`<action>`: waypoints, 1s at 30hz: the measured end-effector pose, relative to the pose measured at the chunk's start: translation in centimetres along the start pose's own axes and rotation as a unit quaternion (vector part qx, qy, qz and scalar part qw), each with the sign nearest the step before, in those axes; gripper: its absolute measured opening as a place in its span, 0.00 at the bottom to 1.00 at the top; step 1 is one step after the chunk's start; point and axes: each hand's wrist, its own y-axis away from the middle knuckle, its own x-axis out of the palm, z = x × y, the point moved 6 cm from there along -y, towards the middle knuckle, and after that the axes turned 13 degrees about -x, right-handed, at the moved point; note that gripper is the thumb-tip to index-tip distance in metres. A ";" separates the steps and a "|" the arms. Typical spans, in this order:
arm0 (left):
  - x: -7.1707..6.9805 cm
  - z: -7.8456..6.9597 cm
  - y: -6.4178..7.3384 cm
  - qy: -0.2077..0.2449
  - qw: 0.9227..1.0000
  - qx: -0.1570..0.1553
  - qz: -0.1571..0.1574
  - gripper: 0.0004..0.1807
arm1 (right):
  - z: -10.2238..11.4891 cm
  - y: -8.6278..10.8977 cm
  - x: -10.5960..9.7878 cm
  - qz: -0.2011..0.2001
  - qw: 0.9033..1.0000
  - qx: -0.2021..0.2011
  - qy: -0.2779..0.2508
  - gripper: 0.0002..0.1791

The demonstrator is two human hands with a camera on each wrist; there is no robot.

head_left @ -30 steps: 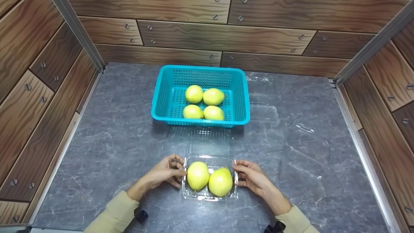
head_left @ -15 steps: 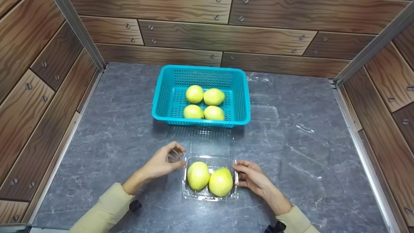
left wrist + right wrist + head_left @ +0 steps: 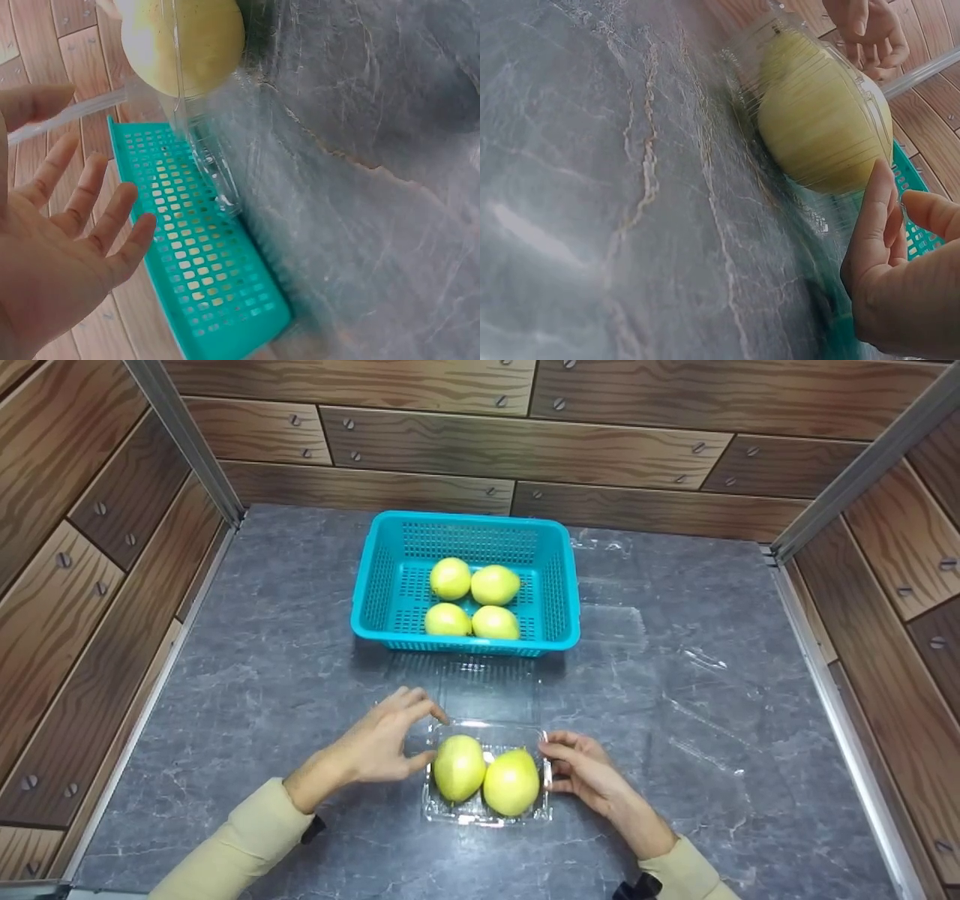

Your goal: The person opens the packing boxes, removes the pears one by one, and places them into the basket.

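A clear plastic clamshell container (image 3: 471,820) stands on the table with its lid (image 3: 489,696) laid back toward the basket. Two yellow-green pears (image 3: 460,769) sit side by side in its base. My right hand (image 3: 589,772) pinches the container's right rim between thumb and fingers, as the right wrist view shows. At the left back corner is my left hand (image 3: 379,742), thumb and fingers spread apart and gripping nothing. The left wrist view shows its palm and loosely extended fingers beside the container; whether a fingertip touches the rim I cannot tell.
Just behind the lid stands a teal perforated basket (image 3: 363,619) with several more pears (image 3: 495,585). Clear plastic containers (image 3: 615,622) lie to its right, and further transparent pieces (image 3: 705,742) lie nearer. Wood-patterned walls (image 3: 525,450) enclose the grey marbled table (image 3: 262,675).
My left hand has let go of the container's left side and shifted back toward its rear corner, fingers spreading. The right hand, container and pears have stayed put.
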 end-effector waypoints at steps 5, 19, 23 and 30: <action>0.5 -1.1 0.2 -0.065 0.996 0.055 0.007 0.26 | 0.0 0.1 0.0 -0.006 1.000 0.001 0.002 0.06; 3.6 -2.8 0.2 -0.147 0.979 0.138 0.040 0.29 | -0.2 -0.2 0.0 -0.010 1.000 -0.004 0.003 0.05; 4.3 -3.1 0.3 -0.173 0.972 0.151 0.043 0.29 | -0.2 -0.1 -0.1 -0.013 1.000 -0.006 0.004 0.06; 5.3 -2.9 0.1 -0.196 0.968 0.147 0.059 0.31 | -0.1 -0.1 -0.1 -0.009 1.000 -0.009 -0.001 0.06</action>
